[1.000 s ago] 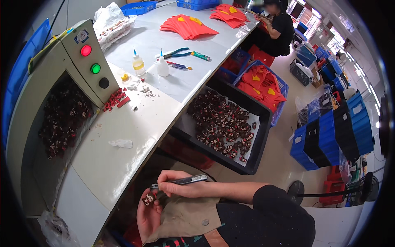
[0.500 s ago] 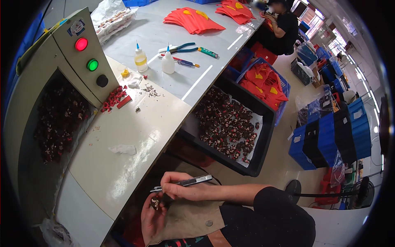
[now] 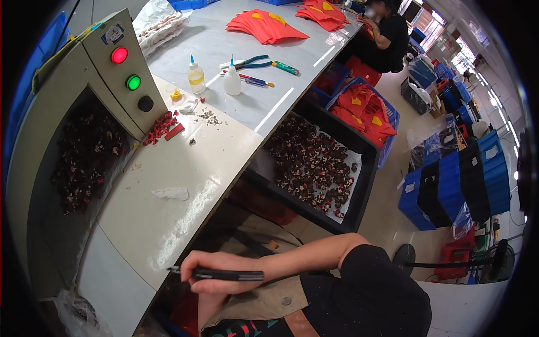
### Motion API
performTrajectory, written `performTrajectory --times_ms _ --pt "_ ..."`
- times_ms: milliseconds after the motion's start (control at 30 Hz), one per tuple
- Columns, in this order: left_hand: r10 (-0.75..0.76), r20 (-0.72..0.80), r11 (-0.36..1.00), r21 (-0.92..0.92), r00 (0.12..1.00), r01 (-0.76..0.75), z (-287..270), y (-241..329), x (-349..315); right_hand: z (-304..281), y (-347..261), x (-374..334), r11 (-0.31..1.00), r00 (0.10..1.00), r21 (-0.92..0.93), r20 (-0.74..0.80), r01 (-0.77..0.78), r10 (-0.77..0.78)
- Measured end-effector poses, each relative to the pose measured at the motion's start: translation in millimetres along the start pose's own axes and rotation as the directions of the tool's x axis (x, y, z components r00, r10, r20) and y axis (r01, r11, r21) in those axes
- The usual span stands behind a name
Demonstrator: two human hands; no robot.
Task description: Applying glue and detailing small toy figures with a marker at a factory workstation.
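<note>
Holding a thin dark tool [image 3: 233, 275] tight in the grip of the right hand [image 3: 222, 261], by the near edge of the bench [image 3: 199, 160]. Cannot tell about the grip of the left hand [image 3: 210, 308], mostly hidden behind the right hand, also by the bench. On the bench, a bottle with yellow stuff [image 3: 196, 82], a white bottle [image 3: 232, 85], pliers [image 3: 257, 65] and red bits [image 3: 160, 126]; beside the bench, a black tray [image 3: 368, 180] with many little dark brown pieces [image 3: 314, 168].

The tabletop [image 3: 222, 150] looks glossy, the apron [image 3: 270, 300] matt.
</note>
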State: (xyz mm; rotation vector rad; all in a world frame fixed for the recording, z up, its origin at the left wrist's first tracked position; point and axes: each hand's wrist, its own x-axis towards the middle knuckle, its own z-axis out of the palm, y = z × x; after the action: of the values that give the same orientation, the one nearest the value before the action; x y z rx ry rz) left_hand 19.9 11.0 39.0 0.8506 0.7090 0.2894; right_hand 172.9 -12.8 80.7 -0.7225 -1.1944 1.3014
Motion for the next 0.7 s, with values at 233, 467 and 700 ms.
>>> performTrajectory --times_ms 233,467,700 --pt "0.015 -0.024 0.954 0.300 1.000 -0.007 7 1 -17 3 13 -3 0.993 0.999 -0.108 -0.025 -0.039 0.037" --pt "0.106 0.117 0.978 -0.189 0.987 -0.083 5 2 -11 -24 -27 -31 0.968 0.907 -0.090 -0.379 -0.235 0.185" --pt "0.092 0.152 0.944 -0.328 0.984 -0.038 -22 -14 -20 -35 9 -64 0.991 0.957 -0.060 -0.274 -0.116 0.095"
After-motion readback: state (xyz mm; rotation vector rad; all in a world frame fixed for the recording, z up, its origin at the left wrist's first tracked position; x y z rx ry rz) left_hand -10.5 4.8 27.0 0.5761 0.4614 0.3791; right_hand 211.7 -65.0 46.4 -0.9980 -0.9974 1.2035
